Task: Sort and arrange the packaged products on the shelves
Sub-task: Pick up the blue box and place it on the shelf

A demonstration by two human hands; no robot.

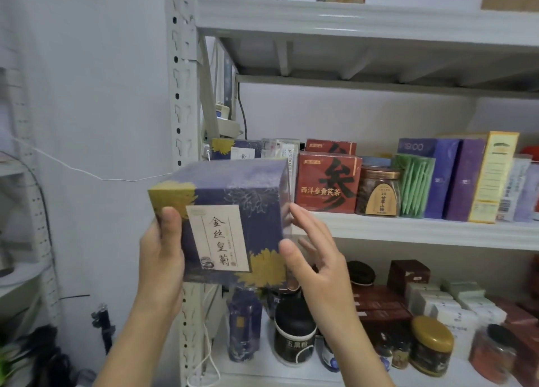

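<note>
Gripping the box by its left edge, the left hand has its thumb on the front face. The right hand has a loose grip, with straight fingers steadying the right side. It's held up before the middle shelf, left of the red boxes. Probably light, stiff card, maybe slick, so I'd squeeze opposite sides. A matching box sits further back.

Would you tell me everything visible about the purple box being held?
The purple box is a cardboard-looking cube with gold chrysanthemum prints and a cream label of black Chinese characters on its front. It is upright, held before the middle shelf. The left hand grips its left edge; the right hand touches its right side with thumb and straight fingers.
</note>
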